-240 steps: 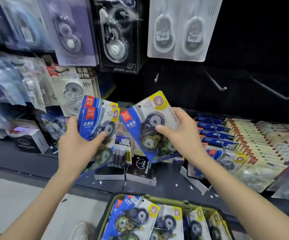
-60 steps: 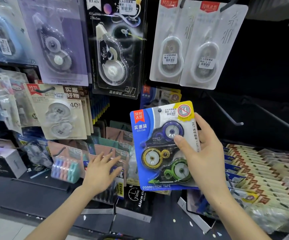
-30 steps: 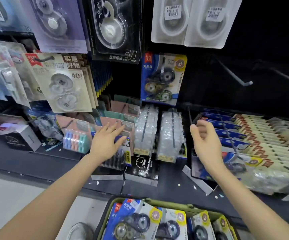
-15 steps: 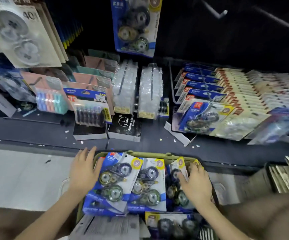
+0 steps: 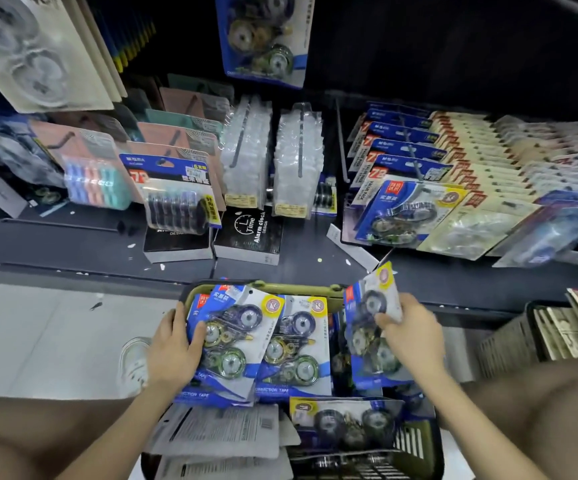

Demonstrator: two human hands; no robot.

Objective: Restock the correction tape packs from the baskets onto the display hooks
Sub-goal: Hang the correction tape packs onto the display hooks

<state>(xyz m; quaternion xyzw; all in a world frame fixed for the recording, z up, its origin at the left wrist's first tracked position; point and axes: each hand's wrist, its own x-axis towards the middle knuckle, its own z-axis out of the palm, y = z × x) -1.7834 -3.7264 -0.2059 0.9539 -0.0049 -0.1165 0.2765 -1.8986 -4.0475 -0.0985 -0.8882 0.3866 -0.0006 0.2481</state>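
The left pack [image 5: 242, 341] and the raised pack [image 5: 363, 344] are glossy blue printed card under clear, shiny plastic blisters. The basket [image 5: 270, 287] is matt olive plastic. The face-down packs [image 5: 218, 431] show dull grey-white paper backs. The shelf [image 5: 298, 268] looks dark and matt, and the floor [image 5: 55, 341] pale and smooth.

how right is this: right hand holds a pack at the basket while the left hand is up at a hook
Wrong on the left hand: the head view shows it down in the basket, gripping the left pack, not at a hook. The right hand does hold the right pack there.
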